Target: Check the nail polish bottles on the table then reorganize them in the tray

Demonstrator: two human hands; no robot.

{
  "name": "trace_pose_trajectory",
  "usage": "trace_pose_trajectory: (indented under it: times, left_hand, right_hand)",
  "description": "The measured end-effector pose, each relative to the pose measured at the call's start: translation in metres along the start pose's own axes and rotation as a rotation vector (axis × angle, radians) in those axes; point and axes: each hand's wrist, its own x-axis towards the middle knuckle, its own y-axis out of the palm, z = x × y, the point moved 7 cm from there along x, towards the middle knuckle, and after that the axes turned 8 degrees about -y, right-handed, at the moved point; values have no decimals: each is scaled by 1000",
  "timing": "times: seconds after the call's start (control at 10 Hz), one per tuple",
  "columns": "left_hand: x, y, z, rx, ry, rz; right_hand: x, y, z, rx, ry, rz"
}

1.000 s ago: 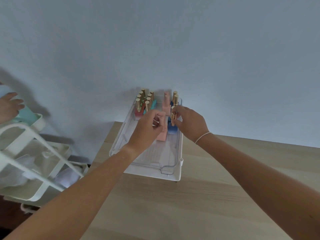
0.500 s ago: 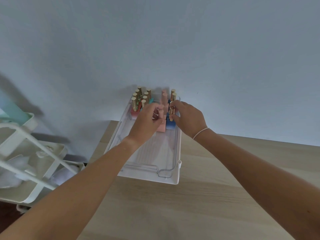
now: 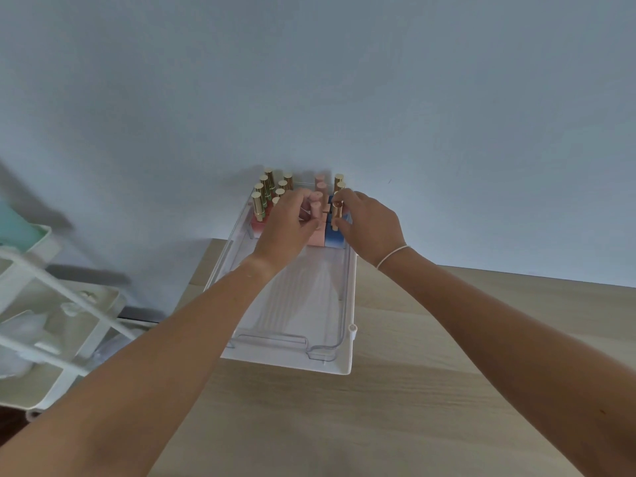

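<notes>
A clear tray in a white base lies on the wooden table, its far end at the wall. Several nail polish bottles stand in rows at that far end: gold-capped ones at the left, pink-capped ones in the middle, gold-capped blue ones at the right. My left hand is closed around a pink bottle with a pink cap. My right hand pinches the gold cap of a blue bottle beside it. Both bottles rest on the tray floor at the front of their rows.
A white rolling cart with shelves stands left of the table, holding white items and something teal. The near half of the tray holds no bottles. The pale wall rises right behind the tray.
Both hands slid the pink and blue bottles a little farther back toward the rows. The other person's hand seen at the cart a second ago is gone.
</notes>
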Motion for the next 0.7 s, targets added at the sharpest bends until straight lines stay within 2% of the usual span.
trace_pose_trajectory:
  times: [0.5,0.7]
  left_hand:
    - [1,0,2,-22,-10,3]
    - [-19,-15,-4,-37,-58,-96]
  right_hand:
    - [-3,-4,4,9,-7,-28]
    - [-40,-24,2,187,43,-107]
